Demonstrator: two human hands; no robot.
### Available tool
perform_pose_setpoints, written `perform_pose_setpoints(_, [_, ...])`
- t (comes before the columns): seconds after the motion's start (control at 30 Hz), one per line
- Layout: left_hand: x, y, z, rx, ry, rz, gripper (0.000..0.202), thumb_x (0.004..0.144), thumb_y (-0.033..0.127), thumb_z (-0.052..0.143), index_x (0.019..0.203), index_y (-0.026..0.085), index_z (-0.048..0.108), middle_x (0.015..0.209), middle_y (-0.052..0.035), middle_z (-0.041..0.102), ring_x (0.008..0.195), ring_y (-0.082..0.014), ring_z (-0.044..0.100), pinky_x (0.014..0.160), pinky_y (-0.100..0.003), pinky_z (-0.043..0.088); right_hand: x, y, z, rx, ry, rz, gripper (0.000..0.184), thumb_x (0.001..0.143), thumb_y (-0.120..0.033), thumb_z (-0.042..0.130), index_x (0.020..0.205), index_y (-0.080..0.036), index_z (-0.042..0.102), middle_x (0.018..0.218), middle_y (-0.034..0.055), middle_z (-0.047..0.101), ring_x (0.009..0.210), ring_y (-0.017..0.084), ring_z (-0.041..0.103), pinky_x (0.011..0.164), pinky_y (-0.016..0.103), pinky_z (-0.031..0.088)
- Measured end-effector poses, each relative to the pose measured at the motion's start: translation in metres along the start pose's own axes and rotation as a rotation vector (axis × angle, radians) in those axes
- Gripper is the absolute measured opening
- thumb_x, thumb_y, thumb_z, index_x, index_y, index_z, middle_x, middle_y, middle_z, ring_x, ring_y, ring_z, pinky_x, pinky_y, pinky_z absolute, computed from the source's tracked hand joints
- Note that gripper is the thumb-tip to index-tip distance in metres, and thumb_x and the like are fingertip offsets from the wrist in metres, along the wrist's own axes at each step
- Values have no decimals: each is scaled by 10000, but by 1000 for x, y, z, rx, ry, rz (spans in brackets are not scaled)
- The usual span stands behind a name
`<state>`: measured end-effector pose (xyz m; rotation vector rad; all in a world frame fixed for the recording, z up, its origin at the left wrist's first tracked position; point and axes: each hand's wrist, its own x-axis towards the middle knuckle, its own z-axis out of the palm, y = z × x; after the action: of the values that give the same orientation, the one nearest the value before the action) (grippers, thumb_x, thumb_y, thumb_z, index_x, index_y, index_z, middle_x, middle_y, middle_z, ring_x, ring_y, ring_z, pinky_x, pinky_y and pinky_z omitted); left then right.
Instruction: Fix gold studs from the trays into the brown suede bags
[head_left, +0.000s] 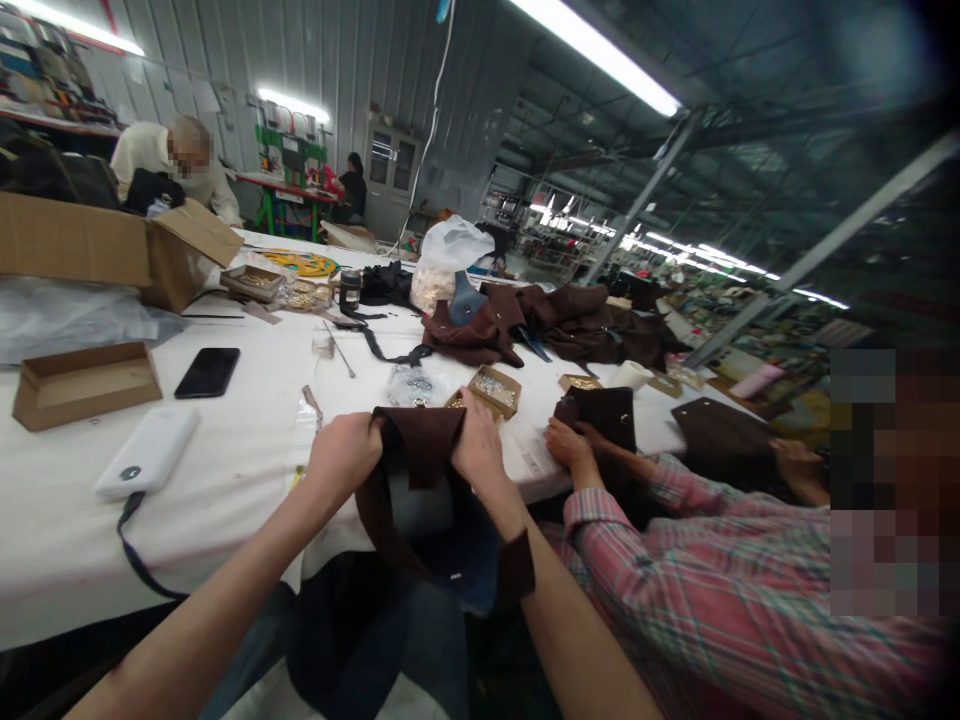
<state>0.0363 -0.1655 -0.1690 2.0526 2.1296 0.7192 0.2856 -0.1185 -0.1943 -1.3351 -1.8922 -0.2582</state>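
Observation:
A dark brown leather bag piece [421, 432] with a blue inner side hangs at the table's front edge. My left hand [349, 450] is closed on its upper left corner. On the upper right corner, my right hand [480, 445] grips the same piece, its fingers wrapped over the edge. A small metal fitting [418, 403] shows at the top edge between my hands. The lower part drops below the table over my lap. Just beyond my right hand stands a small cardboard box [495, 388] of metal parts, beside a clear plastic bag [412, 385].
A co-worker in a plaid sleeve [637, 540] handles a dark leather piece [600, 415] close on my right. Brown leather pieces [480, 335] lie heaped farther back. To the left are a power bank [150, 450], a phone [208, 372] and an open cardboard tray [88, 385].

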Motion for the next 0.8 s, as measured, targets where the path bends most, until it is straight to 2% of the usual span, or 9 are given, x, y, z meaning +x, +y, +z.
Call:
perform_pose_setpoints(0.1, [5,11,2,25,-37,4,534,1152,494,406,1097,189,841,1086,-218,852,1029,-411,830,848,-462,593,19,-27,-35,-29,-86,-253,1007,903,-24,657,1828,-183,294,1817,180,459,1695,324,401,1429,542,315])
perform_pose_setpoints(0.17, [8,19,1,33,-79,54,459,1139,473,462,1150,204,833,1105,-196,855,1048,-393,829,872,-446,599,34,-42,-42,-35,-234,-501,998,893,19,611,1811,-273,350,1828,109,454,1735,293,333,1478,543,186])
perform_pose_setpoints(0.23, [9,26,1,40,-117,108,327,1092,370,554,1219,215,813,1133,-173,855,1072,-366,826,900,-418,598,48,-47,-33,-37,-403,-606,909,898,3,628,1745,-283,466,1724,110,576,1650,286,461,1450,517,253])
perform_pose_setpoints(0.4, [14,25,1,64,-142,141,314,978,152,565,1198,207,783,1137,-170,847,1073,-376,822,886,-425,595,75,-37,12,-15,-669,-341,828,897,-186,765,1687,-205,519,1308,125,817,1146,289,750,976,358,568])
perform_pose_setpoints(0.5, [24,17,-7,74,-113,135,305,979,139,507,1154,187,753,1146,-201,828,1115,-436,804,875,-485,591,87,-34,24,117,-833,-232,261,882,-183,761,1135,-171,823,1055,86,847,978,247,730,845,297,506])
perform_pose_setpoints(0.57, [29,12,-13,62,-96,128,271,990,178,517,1163,190,726,1191,-206,814,1178,-454,783,910,-508,585,91,-33,28,227,-893,-94,18,833,-148,772,826,-155,788,885,60,812,898,216,696,803,276,478])
perform_pose_setpoints(0.63, [31,7,-15,20,-108,119,285,1006,323,609,1250,202,691,1280,-195,803,1245,-449,762,959,-501,583,92,-30,32,318,-878,69,30,809,-171,796,801,-145,783,830,47,790,846,202,679,751,263,474])
perform_pose_setpoints(0.73, [22,0,-6,-78,-221,98,711,924,594,759,1462,160,593,1336,-202,805,1229,-399,782,946,-426,610,81,-28,40,436,-841,251,164,850,-226,766,973,-134,823,891,56,818,796,193,694,695,257,518])
perform_pose_setpoints(0.8, [13,-7,5,-123,-318,86,753,928,556,740,1513,112,572,1281,-206,829,1144,-350,816,886,-370,622,67,-32,46,568,-839,417,223,870,-248,757,1046,-130,825,912,70,829,772,195,710,684,267,555])
